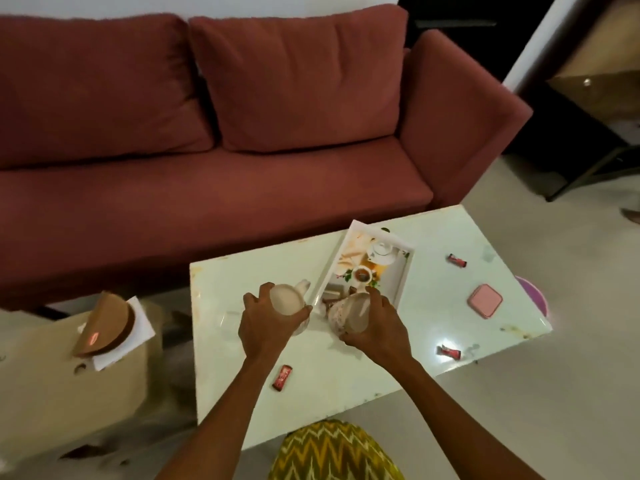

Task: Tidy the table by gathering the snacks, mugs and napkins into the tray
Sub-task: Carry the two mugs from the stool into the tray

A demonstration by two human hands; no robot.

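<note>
At the near end of the tray [330, 268], our left hand [266, 320] clamps its fingers [258, 295] round a white mug [289, 299] and our right hand [377, 323] round a patterned mug [346, 315], so close they may clash and chip.

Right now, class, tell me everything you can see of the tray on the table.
The tray is white and rectangular with a low raised rim; material unclear. Its floor shows what looks like a printed picture of a teapot and cup. It lies flat on the table, askew, nearer the sofa side. The patterned mug in the right hand overlaps its near end; the white mug in the left hand is beside its near corner.
</note>
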